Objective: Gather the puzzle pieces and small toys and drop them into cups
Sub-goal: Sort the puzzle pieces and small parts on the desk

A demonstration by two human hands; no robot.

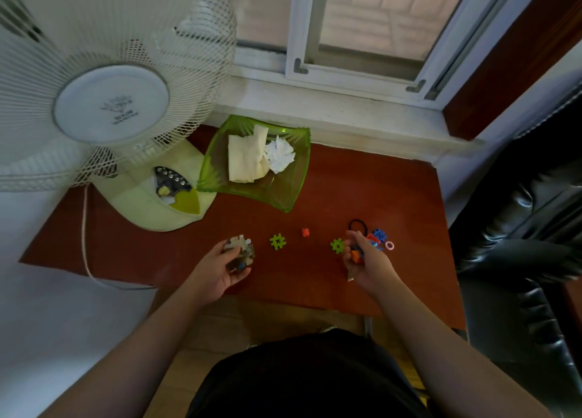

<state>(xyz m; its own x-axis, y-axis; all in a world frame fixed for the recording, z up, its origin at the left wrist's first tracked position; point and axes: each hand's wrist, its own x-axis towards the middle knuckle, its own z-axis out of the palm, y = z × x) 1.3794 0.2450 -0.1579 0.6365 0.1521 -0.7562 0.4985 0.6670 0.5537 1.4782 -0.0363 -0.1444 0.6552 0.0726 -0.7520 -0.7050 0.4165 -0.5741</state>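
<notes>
The table (362, 190) is showing a reddish-brown top. Two lime-green toys, one (277, 241) cut in a grid pattern and the other (337, 246) beside it, are lying near a small red-orange piece (305, 232). A pink ring (389, 245) and blue blocks (379, 234) are sitting by a black hair tie (359, 223). The translucent green bowl (283, 197) is holding cream and white paper (252, 159). The fan (110, 102) is looking white, its base pale yellow-green

2 hands (220, 272) (367, 260). 2 green toy bits (277, 241) (337, 245), 1 red bit (305, 232), 1 pink ring (389, 245), 1 black hair tie (359, 223). 1 green dish (283, 194), 1 fan (110, 102). Puzzle bits (241, 250) bunched up, can't count.
</notes>
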